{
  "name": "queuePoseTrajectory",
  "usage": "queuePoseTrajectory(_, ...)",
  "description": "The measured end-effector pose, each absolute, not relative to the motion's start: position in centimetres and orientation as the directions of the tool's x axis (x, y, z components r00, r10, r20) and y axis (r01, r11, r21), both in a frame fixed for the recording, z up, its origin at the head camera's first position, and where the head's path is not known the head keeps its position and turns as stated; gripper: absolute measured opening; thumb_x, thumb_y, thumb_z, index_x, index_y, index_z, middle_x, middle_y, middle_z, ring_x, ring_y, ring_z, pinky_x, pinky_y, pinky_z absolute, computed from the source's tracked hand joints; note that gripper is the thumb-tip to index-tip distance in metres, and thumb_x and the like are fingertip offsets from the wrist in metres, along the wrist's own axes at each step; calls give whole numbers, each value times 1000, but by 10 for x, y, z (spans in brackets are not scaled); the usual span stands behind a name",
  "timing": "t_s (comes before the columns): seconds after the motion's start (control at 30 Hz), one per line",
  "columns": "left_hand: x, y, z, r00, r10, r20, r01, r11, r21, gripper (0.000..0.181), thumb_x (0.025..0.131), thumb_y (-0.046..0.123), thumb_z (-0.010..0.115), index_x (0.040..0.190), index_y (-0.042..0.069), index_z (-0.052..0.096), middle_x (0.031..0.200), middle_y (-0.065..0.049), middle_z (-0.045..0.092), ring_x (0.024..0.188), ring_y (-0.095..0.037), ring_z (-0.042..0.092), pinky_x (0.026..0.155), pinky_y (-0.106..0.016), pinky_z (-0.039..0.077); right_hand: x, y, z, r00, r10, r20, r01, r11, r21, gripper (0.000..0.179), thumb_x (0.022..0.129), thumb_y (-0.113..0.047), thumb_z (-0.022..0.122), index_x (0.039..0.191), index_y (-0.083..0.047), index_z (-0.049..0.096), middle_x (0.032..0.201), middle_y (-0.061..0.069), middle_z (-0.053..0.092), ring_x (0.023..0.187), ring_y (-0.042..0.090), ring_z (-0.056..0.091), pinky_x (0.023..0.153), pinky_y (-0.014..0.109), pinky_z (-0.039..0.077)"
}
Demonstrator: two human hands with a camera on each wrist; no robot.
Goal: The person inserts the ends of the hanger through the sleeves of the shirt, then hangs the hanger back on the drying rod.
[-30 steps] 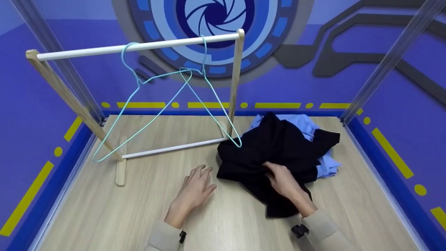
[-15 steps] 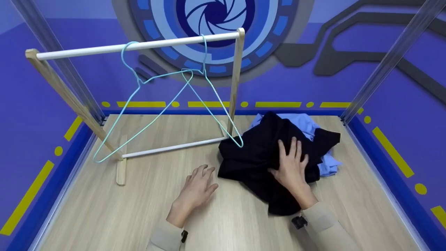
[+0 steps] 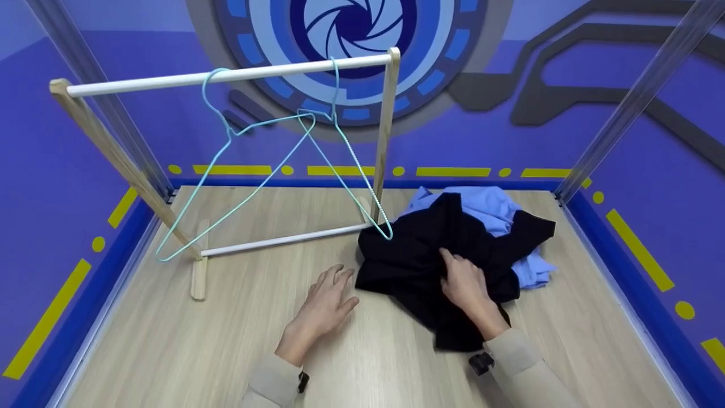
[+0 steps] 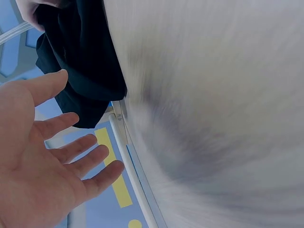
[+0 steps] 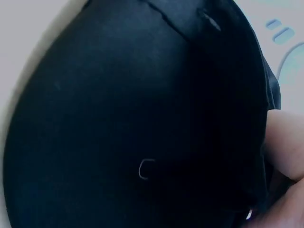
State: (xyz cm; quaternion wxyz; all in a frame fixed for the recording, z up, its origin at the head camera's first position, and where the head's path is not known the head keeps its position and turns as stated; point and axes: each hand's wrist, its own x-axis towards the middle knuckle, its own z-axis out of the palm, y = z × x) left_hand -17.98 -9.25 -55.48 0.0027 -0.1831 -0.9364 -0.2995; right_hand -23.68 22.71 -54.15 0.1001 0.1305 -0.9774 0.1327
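Note:
A crumpled black garment [image 3: 396, 260] lies in a heap on the right of the table in the head view. My right hand [image 3: 467, 286] is on the middle of it, fingers curled into the fabric; the right wrist view has dark cloth [image 5: 118, 118] filling most of the picture, with a finger and thumb at its right edge. Under the black heap a light blue garment [image 3: 490, 207] pokes out at the back and right. My left hand [image 3: 323, 306] hovers low over the table, left of the heap, fingers spread and relaxed with nothing in them.
A clothes rack [image 3: 255, 72] with a white bar and wooden legs stands at the left back. Two mint-green hangers, a left hanger [image 3: 195, 195] and a right hanger [image 3: 354, 156], hang on it; the right one's lower corner overlaps the black cloth. Blue walls [image 3: 640, 141] enclose the table.
Half a second ago my right hand lay spread flat on the black garment; now its fingers curl into it. The garment's top edge has come down, baring more blue cloth. The left hand barely moved.

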Motion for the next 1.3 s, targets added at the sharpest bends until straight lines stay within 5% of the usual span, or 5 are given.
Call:
queuePoseTrajectory(0.63,-182,-86,-554,-924,355,144,375,760,531,63,100,25,69,152,0,43,154,-24,38,143,-42,34,106,-61,39,-225,218,-542,-905,-332,267,-408,855,-321,52,81,15,63,129,-4,67,107,20,71,91,43,69,69,54,57)
queuePoseTrajectory(1.3,-185,-80,-556,-891,381,249,454,717,528,90,85,17,87,156,1,35,157,-29,30,142,-47,33,106,-65,36,-216,201,-545,-777,-582,240,-625,669,-401,49,83,17,61,128,-1,67,123,13,70,112,31,67,92,44,55)
